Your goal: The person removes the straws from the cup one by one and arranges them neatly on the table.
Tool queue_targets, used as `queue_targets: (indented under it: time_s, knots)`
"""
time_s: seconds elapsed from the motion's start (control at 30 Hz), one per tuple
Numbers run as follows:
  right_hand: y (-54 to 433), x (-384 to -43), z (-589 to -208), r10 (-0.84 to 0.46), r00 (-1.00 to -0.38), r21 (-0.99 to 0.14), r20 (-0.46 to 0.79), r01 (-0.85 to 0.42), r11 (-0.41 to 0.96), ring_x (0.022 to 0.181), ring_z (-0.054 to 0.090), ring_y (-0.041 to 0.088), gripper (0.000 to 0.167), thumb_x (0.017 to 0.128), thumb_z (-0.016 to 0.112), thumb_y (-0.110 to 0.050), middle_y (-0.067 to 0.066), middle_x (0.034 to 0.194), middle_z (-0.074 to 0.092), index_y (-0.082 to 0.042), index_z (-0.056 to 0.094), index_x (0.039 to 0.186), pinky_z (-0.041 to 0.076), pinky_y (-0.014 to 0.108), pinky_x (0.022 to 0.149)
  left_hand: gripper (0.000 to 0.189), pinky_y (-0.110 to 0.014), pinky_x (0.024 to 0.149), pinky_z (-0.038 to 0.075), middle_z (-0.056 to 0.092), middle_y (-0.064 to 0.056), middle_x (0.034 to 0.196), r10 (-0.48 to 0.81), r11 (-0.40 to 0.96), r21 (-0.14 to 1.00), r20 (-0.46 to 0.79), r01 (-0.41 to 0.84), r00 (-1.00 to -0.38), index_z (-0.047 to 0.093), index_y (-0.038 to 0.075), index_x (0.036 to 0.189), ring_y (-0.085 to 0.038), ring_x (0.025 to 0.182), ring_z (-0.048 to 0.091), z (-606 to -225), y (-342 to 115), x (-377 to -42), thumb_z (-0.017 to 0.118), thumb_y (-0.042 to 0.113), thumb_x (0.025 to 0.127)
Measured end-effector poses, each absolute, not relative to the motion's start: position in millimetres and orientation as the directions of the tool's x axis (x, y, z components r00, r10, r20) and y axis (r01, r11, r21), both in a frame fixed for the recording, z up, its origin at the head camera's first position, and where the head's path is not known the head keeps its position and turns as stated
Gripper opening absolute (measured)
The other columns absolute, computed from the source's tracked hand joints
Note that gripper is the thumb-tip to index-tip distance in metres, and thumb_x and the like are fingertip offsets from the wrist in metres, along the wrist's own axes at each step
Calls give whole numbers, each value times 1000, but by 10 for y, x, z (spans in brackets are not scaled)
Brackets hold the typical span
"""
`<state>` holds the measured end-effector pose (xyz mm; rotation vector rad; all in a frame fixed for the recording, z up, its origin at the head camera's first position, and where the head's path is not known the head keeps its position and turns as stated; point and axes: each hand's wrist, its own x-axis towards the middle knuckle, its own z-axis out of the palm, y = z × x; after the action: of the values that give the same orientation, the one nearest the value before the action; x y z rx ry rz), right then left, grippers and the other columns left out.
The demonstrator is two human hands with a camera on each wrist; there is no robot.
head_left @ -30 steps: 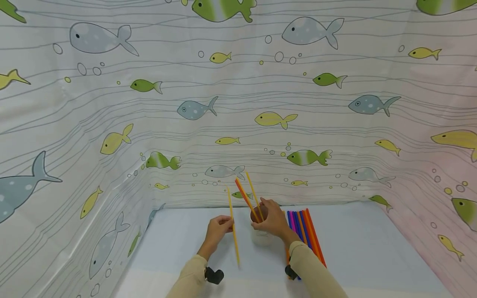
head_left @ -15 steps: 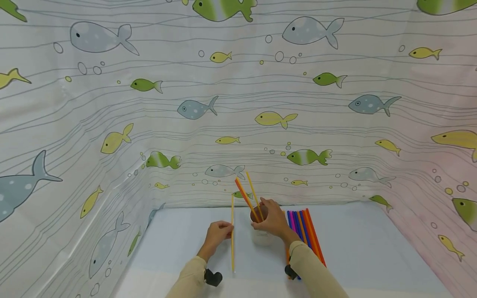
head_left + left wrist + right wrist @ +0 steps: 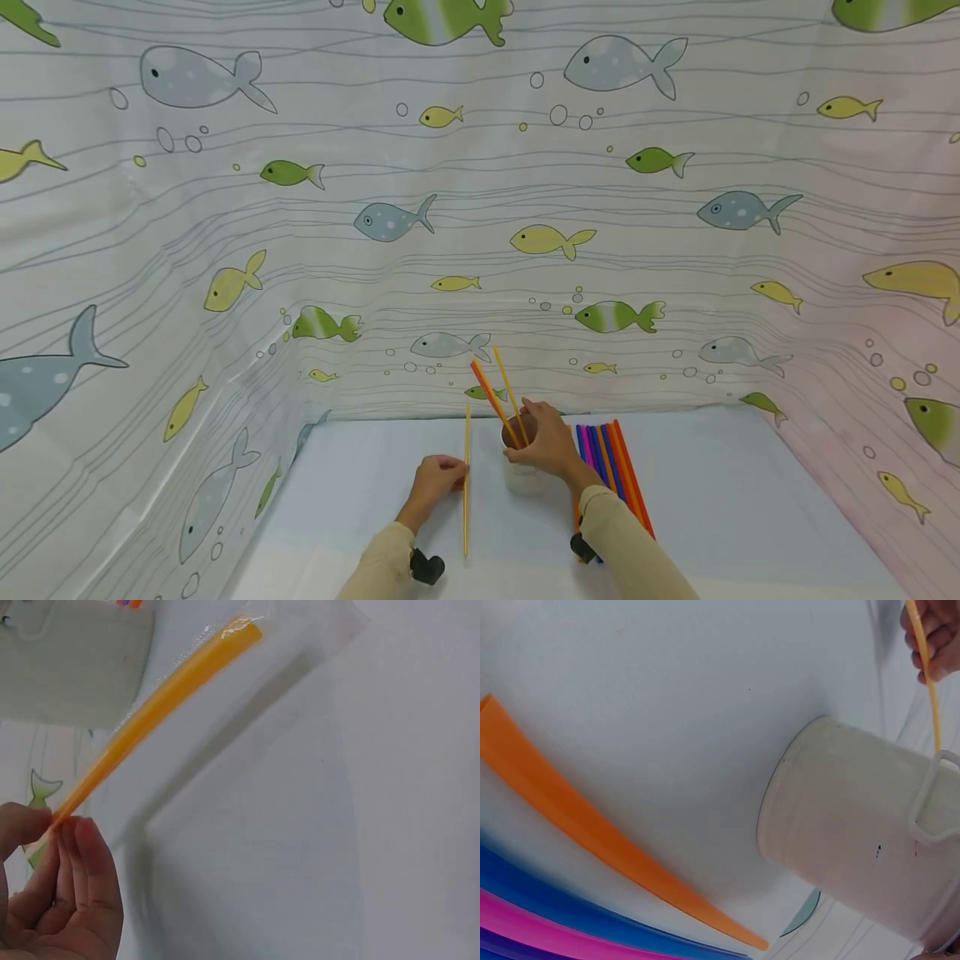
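My left hand (image 3: 438, 481) pinches a yellow-orange drinking straw (image 3: 466, 517) between thumb and fingertips, left of the mug. In the left wrist view, the straw (image 3: 169, 694) has clear film around its near end. My right hand (image 3: 546, 442) grips the rim of a whitish mug (image 3: 525, 479), thumb and fingers spread across its top. Orange and yellow straws (image 3: 491, 390) stand in that mug, leaning left. The right wrist view shows the mug's pale wall (image 3: 847, 817) and its loop handle (image 3: 936, 799); most of the right hand is out of that view.
Right of the mug, several blue, pink and orange straws (image 3: 611, 462) lie side by side on the white tabletop (image 3: 720, 500), partly under the right forearm. A fish-patterned curtain (image 3: 637, 267) encloses the table at the back and sides.
My left hand has moved slightly toward the table's near side, bringing the straw with it. The straw's slant has turned to nearly straight up and down in view. My right hand stays on the mug.
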<state>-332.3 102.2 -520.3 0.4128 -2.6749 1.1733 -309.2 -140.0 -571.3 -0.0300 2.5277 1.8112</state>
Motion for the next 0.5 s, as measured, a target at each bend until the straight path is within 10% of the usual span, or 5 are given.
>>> queue_targets:
  time_s: [0.5]
  knots:
    - [1036,-3320,-5209,-175,-946,-704,273,-320,634,114,51,23,102,62,86,-54,1,126,55,-13,45,146,49,49,99,17,-29,61,60,68,-5,76,-2,406,914,-13,-13,-1000,70,-7,91,-14,66,65,-5783,-1441,-3061,71,9,86]
